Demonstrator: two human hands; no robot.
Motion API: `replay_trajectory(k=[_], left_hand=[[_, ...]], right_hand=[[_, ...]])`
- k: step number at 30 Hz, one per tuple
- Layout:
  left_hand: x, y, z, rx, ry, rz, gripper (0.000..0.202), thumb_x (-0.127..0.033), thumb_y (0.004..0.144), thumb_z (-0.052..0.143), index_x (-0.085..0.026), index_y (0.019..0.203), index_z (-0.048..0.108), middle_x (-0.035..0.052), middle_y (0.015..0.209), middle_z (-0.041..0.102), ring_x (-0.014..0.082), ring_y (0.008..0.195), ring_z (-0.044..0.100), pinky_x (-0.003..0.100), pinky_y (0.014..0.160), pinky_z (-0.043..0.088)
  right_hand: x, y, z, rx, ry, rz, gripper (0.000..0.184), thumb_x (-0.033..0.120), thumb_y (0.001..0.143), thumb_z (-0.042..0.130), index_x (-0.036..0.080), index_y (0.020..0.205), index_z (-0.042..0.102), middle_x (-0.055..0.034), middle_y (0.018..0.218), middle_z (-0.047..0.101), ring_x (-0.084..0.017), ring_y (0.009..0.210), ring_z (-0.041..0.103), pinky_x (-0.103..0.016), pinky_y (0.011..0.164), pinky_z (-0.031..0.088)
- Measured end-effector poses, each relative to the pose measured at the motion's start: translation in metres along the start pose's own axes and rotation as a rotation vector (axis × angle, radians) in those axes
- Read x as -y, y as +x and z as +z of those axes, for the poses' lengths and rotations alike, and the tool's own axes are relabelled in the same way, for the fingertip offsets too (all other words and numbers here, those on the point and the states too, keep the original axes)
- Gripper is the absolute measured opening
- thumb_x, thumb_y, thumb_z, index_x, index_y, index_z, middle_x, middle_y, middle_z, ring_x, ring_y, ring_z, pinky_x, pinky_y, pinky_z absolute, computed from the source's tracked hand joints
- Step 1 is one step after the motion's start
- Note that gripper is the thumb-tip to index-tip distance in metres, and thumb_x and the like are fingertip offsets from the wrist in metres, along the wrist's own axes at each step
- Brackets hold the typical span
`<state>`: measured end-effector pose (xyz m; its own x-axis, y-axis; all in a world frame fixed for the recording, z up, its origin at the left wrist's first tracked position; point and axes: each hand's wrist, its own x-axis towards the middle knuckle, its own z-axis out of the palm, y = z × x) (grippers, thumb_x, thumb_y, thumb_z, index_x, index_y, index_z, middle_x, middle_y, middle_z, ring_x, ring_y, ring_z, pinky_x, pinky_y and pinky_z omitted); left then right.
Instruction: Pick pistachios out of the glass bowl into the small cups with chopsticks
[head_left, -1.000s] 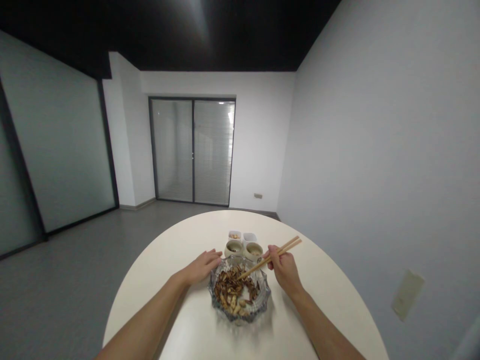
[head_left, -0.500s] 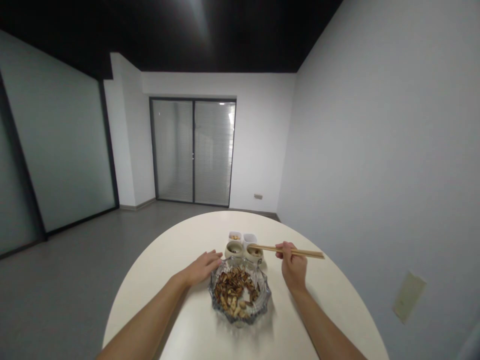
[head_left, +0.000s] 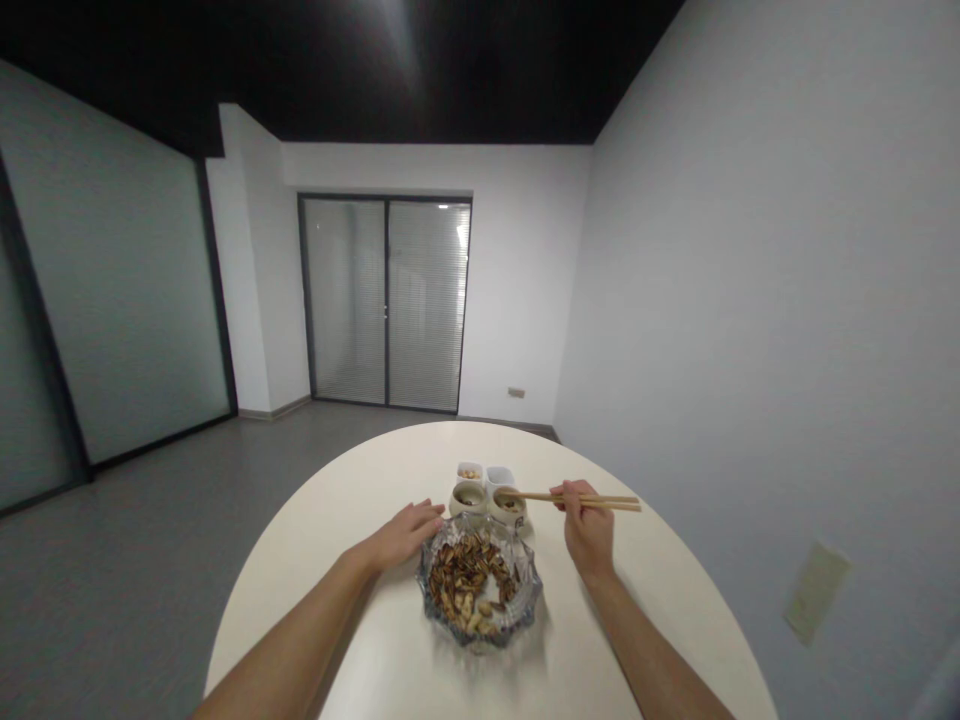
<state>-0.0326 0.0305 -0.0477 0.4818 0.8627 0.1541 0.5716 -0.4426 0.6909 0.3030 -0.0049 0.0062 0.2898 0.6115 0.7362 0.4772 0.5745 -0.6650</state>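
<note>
My left hand (head_left: 405,535) lies open, fingers relaxed and holding nothing, just beside the cut-glass bowl (head_left: 525,590) of seed husks (head_left: 469,570); my right hand (head_left: 589,528) grips wooden chopsticks (head_left: 592,499), their tips together above a small ceramic cup (head_left: 508,512)

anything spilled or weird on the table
Nothing stands out: the seed shells and nuts sit inside the cut-glass bowl, none visibly spilled on the round table, and the right hand holds the chopsticks normally.
</note>
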Motion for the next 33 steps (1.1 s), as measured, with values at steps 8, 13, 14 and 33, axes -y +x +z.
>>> replay_trajectory(k=[8,13,14,33], left_hand=[[-0.007,-0.003,-0.001,0.002,-0.009,-0.013,0.077,-0.08,0.099,0.037,-0.024,0.14,0.071,0.0095,0.164,0.052,0.0391,0.159,0.032,0.059,0.133,0.012],[-0.013,-0.004,-0.003,0.006,-0.005,-0.02,0.074,-0.077,0.1,0.038,-0.026,0.141,0.07,0.0079,0.164,0.051,0.0381,0.159,0.032,0.057,0.134,0.011],[-0.013,-0.004,-0.003,0.008,-0.003,-0.02,0.073,-0.077,0.101,0.038,-0.026,0.142,0.07,0.0075,0.164,0.051,0.0378,0.159,0.032,0.056,0.134,0.011],[-0.009,-0.004,-0.001,-0.009,-0.008,-0.019,0.07,-0.075,0.101,0.041,-0.025,0.141,0.07,0.0078,0.163,0.053,0.037,0.159,0.034,0.055,0.134,0.013]], right_hand=[[-0.001,0.002,-0.002,0.121,-0.116,-0.01,0.063,0.077,0.098,0.048,0.023,0.08,0.075,-0.0077,0.076,0.077,-0.025,0.072,0.073,-0.035,0.071,0.056],[0.012,0.003,0.005,0.172,-0.202,-0.065,0.067,0.082,0.098,0.041,0.025,0.086,0.074,-0.0083,0.085,0.079,-0.027,0.08,0.075,-0.036,0.079,0.057],[0.014,0.003,0.007,0.186,-0.206,-0.082,0.068,0.082,0.098,0.04,0.025,0.086,0.074,-0.0085,0.086,0.079,-0.027,0.081,0.075,-0.036,0.08,0.057],[0.007,0.001,0.014,0.187,-0.285,-0.259,0.067,0.074,0.107,0.031,0.024,0.08,0.068,-0.0053,0.076,0.074,-0.022,0.07,0.072,-0.031,0.065,0.052]])
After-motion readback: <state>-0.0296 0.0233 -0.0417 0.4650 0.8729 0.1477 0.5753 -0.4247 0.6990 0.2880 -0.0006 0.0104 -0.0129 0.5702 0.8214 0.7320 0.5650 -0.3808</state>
